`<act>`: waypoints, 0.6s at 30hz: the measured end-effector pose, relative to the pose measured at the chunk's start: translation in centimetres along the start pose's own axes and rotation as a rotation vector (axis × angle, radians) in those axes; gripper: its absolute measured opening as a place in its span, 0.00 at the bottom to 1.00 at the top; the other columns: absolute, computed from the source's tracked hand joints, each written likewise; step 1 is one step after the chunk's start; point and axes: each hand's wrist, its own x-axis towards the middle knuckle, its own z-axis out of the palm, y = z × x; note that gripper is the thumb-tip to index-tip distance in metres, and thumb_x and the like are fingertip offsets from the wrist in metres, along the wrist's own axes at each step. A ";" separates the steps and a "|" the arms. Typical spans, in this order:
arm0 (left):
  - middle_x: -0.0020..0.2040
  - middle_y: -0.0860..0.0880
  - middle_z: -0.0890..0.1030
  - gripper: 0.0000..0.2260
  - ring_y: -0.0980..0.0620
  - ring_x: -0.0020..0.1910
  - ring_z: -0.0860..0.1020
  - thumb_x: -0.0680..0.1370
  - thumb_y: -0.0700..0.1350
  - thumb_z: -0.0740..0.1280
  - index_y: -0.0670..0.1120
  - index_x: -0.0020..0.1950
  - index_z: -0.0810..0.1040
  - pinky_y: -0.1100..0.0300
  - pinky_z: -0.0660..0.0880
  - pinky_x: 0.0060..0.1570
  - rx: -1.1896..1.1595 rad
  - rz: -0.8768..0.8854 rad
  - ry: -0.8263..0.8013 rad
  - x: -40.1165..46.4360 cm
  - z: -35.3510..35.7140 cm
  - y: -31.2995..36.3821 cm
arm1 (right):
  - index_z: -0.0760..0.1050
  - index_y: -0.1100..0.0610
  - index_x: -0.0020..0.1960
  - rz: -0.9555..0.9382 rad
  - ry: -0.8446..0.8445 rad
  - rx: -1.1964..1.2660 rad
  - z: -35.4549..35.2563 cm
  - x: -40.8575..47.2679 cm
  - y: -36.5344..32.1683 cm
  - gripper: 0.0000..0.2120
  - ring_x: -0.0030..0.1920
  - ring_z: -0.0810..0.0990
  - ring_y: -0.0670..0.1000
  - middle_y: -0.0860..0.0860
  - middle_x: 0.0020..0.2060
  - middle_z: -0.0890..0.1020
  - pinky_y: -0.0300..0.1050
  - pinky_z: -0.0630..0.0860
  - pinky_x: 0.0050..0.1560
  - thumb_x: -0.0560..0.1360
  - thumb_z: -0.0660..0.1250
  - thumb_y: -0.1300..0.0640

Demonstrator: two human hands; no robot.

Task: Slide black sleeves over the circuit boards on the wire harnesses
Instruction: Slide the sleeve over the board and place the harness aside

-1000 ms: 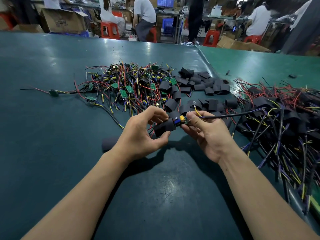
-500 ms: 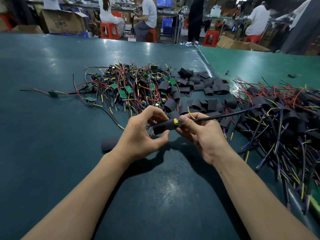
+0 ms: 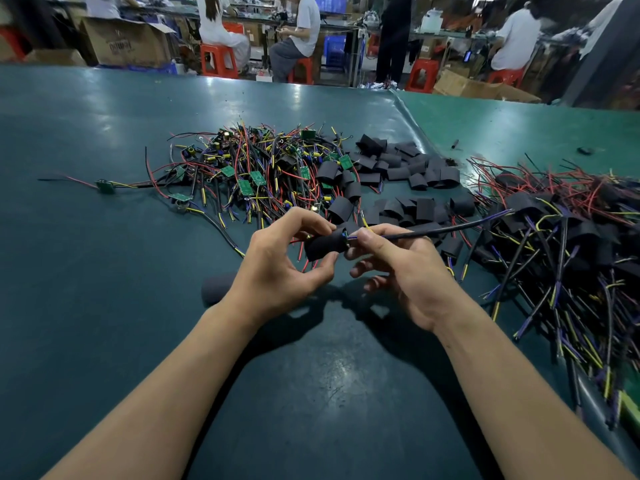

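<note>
My left hand (image 3: pixel 277 268) pinches a black sleeve (image 3: pixel 323 246) between thumb and fingers, just above the green table. My right hand (image 3: pixel 401 268) pinches the wire harness (image 3: pixel 446 229) where it enters the sleeve's right end; its black cable runs off to the right. The circuit board is hidden inside the sleeve, with only thin blue and yellow wires showing at the opening. A pile of bare harnesses with green boards (image 3: pixel 256 174) lies behind my hands. Loose black sleeves (image 3: pixel 408 188) lie to its right.
A heap of sleeved harnesses (image 3: pixel 568 244) fills the right side, spilling toward the table's right edge. One stray harness with a green board (image 3: pixel 105 186) lies far left. A dark sleeve (image 3: pixel 216 287) lies beside my left wrist. People sit on red stools behind the table.
The sleeve has slid right over the circuit board: the board's yellow and blue parts showed a second ago and are now covered. My hands have closed together.
</note>
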 end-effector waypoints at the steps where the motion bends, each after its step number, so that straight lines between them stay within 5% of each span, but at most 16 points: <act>1: 0.49 0.48 0.83 0.15 0.53 0.49 0.82 0.69 0.34 0.75 0.47 0.51 0.75 0.57 0.77 0.54 -0.002 0.007 0.006 0.0 0.0 0.0 | 0.80 0.58 0.45 -0.002 -0.010 -0.019 -0.2 -0.1 -0.1 0.05 0.31 0.80 0.49 0.52 0.34 0.83 0.38 0.72 0.26 0.78 0.67 0.58; 6: 0.49 0.49 0.83 0.14 0.53 0.50 0.82 0.69 0.36 0.75 0.45 0.52 0.76 0.55 0.78 0.53 0.003 0.027 -0.043 -0.2 0.2 0.2 | 0.81 0.57 0.42 -0.103 0.029 -0.214 -0.1 -0.2 0.3 0.05 0.30 0.79 0.48 0.51 0.31 0.82 0.38 0.73 0.26 0.77 0.69 0.63; 12: 0.50 0.47 0.83 0.14 0.50 0.50 0.82 0.69 0.36 0.75 0.44 0.52 0.77 0.48 0.77 0.53 0.011 0.023 -0.045 -0.1 0.1 0.0 | 0.77 0.61 0.47 -0.048 0.046 -0.080 0.3 0.1 0.3 0.04 0.28 0.80 0.49 0.51 0.31 0.82 0.40 0.75 0.25 0.78 0.67 0.61; 15: 0.51 0.46 0.82 0.15 0.48 0.51 0.82 0.69 0.35 0.75 0.43 0.53 0.77 0.47 0.78 0.52 0.003 0.045 -0.039 -0.1 0.1 -0.1 | 0.74 0.59 0.52 0.070 -0.033 0.026 0.2 0.1 0.3 0.13 0.29 0.81 0.53 0.53 0.34 0.82 0.42 0.76 0.24 0.75 0.68 0.49; 18: 0.53 0.47 0.82 0.15 0.50 0.53 0.82 0.69 0.35 0.75 0.43 0.54 0.77 0.48 0.78 0.53 -0.010 0.077 -0.065 -0.2 0.1 -0.1 | 0.79 0.56 0.44 0.132 -0.197 -0.139 0.4 -0.4 0.7 0.15 0.27 0.80 0.52 0.53 0.31 0.80 0.40 0.74 0.22 0.70 0.68 0.43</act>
